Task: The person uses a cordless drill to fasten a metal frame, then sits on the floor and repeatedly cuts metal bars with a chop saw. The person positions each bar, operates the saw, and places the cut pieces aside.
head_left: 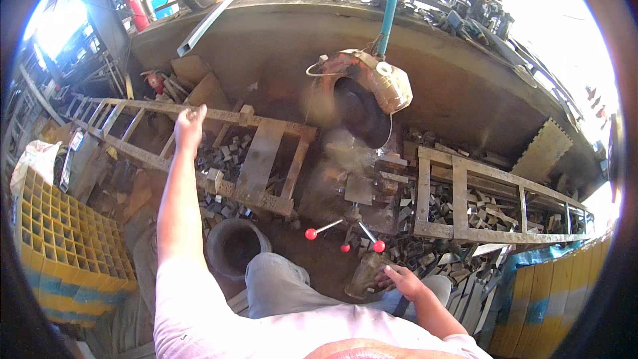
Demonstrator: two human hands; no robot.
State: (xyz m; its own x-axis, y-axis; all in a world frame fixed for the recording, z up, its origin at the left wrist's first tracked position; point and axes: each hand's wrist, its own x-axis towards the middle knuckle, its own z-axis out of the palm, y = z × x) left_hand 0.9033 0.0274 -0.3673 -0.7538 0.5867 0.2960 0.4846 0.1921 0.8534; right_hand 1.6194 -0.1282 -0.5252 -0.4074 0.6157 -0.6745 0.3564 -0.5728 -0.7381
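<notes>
My left arm reaches forward and left, and my left hand is closed over the far rail of a ladder-like metal frame. Anything inside those fingers is too small to make out. Low on the right, near my knee, my right hand has its thumb and fingers apart beside a dull grey-brown part. Ahead stands a cut-off saw with a dark round blade and a worn orange guard. Below the blade is a clamp bed, with red-knobbed levers in front of it.
A second metal frame extends right. Small cut metal pieces lie heaped around both frames. A dark bucket stands near my left knee. Yellow stacked tubes are left, and yellow panels right. A low wall runs behind.
</notes>
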